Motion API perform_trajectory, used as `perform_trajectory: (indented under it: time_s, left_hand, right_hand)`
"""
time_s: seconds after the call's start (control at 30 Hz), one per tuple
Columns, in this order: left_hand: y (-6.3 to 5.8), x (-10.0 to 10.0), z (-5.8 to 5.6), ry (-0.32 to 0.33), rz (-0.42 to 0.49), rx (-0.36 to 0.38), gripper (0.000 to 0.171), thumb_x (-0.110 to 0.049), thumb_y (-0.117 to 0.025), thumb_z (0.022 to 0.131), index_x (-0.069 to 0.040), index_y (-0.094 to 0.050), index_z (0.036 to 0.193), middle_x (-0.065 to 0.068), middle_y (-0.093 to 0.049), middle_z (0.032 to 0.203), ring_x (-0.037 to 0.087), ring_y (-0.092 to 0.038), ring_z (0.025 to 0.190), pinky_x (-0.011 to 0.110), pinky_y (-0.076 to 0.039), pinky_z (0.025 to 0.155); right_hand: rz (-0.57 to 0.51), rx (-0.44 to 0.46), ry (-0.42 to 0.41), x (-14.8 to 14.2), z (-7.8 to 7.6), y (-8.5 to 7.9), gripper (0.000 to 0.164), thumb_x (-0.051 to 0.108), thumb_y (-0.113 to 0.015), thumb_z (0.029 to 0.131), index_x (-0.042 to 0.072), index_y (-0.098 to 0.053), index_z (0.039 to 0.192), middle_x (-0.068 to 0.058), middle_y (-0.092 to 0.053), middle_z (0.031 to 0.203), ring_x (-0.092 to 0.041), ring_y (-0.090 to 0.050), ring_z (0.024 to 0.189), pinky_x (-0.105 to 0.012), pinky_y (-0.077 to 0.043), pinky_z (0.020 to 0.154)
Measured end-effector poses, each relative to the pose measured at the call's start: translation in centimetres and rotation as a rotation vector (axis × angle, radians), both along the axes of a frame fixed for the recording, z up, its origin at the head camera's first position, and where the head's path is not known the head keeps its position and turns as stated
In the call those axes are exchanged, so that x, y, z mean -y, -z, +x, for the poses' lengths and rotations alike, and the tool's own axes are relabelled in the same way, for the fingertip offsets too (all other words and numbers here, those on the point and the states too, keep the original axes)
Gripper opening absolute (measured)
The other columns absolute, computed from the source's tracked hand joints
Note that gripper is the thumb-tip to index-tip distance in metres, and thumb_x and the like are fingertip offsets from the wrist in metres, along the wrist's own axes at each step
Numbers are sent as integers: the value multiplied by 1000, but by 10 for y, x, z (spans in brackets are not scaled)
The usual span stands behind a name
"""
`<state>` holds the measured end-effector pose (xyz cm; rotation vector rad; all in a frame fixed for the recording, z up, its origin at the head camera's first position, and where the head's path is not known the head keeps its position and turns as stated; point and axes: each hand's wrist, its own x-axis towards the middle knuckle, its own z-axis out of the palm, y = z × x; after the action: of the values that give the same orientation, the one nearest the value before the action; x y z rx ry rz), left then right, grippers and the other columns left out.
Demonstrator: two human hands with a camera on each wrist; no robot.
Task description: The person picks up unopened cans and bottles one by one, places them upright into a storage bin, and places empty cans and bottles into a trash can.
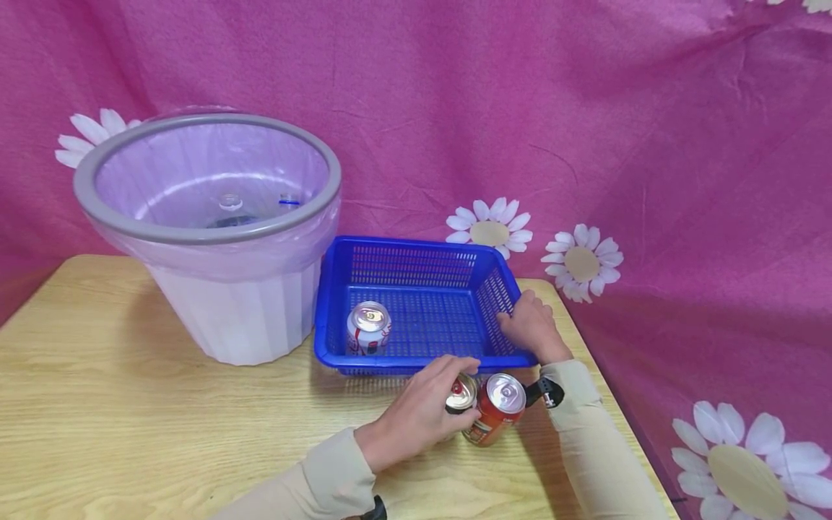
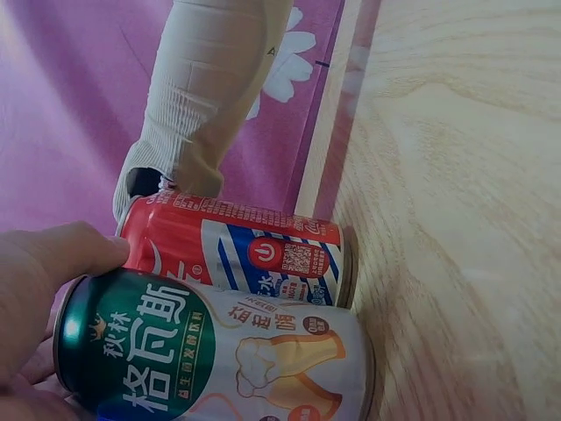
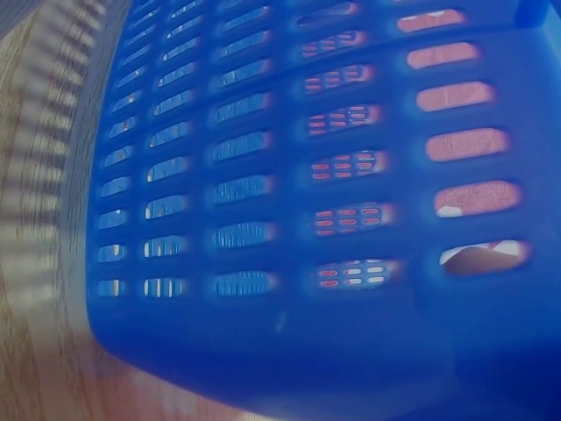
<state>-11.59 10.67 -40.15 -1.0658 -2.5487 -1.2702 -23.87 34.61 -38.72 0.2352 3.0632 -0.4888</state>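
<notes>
My left hand (image 1: 416, 404) holds a green-and-white drink can (image 2: 210, 351) near its top, with fingers and thumb on either side. The can stands on the table in front of the basket, its lid (image 1: 461, 393) partly covered by the hand in the head view. Right beside it stands a red cola can (image 1: 497, 408), also upright. My right hand (image 1: 534, 326) grips the right rim of the blue plastic basket (image 1: 409, 362). One white can (image 1: 369, 326) stands inside the basket at its near left corner. Slotted basket wall (image 3: 351, 342) fills the right wrist view, which does not show the hand.
A large white bin (image 1: 240, 310) with a grey rim and a clear liner stands to the basket's left, with some clear plastic items inside. The wooden table (image 1: 130, 433) ends at a right edge near my right arm. A pink flowered cloth (image 1: 403, 108) hangs behind.
</notes>
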Motion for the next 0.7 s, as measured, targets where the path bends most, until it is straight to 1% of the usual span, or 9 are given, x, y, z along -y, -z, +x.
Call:
perform_trajectory:
  time_s: [0.23, 0.43, 0.6, 0.7]
  left_hand:
    - [3, 7, 4, 16, 20, 13, 64, -23, -83, 86, -9, -56, 142, 5, -67, 131, 17, -65, 121, 28, -56, 104]
    - [9, 11, 11, 15, 102, 52, 66, -19, -85, 82, -10, -57, 141, 3, -68, 128, 15, -65, 116, 26, -57, 101]
    - [14, 13, 12, 30, 163, 57, 69, -17, -86, 79, -10, -57, 141, 2, -69, 124, 13, -66, 113, 25, -57, 99]
    - [18, 13, 11, 33, 191, 103, 74, -19, -87, 77, -11, -57, 144, 2, -70, 124, 13, -67, 110, 25, -58, 99]
  right_hand:
    - [-1, 1, 0, -1, -1, 2, 57, 32, -55, 100, -14, -39, 130, -36, -55, 119, -50, -53, 111, -63, -50, 97]
    - [2, 11, 7, 0, -3, 2, 57, 32, -55, 100, -14, -38, 131, -36, -55, 120, -50, -53, 111, -63, -50, 97]
    - [-12, 18, 14, 0, -2, 2, 58, 31, -55, 100, -13, -37, 133, -35, -54, 121, -49, -52, 112, -63, -52, 98]
    - [-20, 23, 12, -1, -1, 1, 59, 31, -54, 101, -13, -36, 134, -35, -54, 122, -49, -52, 113, -64, -52, 98]
